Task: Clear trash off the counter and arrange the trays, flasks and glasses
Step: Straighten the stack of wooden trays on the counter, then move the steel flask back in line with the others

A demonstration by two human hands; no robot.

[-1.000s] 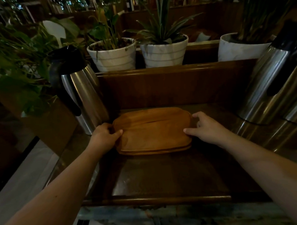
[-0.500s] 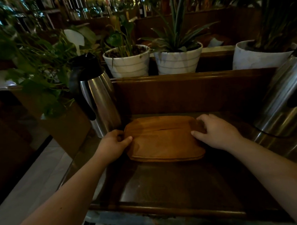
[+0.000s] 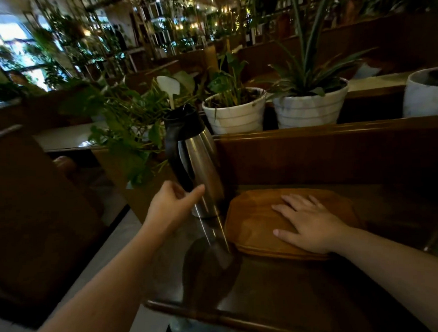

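Observation:
A stack of brown wooden trays [image 3: 253, 222] lies on the dark counter [image 3: 281, 288] against the wooden back wall. My right hand [image 3: 308, 224] rests flat on top of the stack, fingers spread. To the left of the trays stands a steel flask [image 3: 200, 166] with a black lid and black handle. My left hand [image 3: 172, 205] is at the flask's lower left by the handle, fingers apart and curled, holding nothing; I cannot tell whether it touches the flask.
White striped plant pots [image 3: 235, 112] [image 3: 310, 106] stand on the ledge behind the wall, with a third pot [image 3: 425, 94] at the right edge. Leafy plants [image 3: 125, 124] hang close to the flask's left. A raised wooden rim [image 3: 219, 314] borders the counter's front.
My left hand left the tray's edge and moved up-left to the flask. My right hand slid from the tray's right edge onto its top. The view swung left, and the right-hand flasks left the frame.

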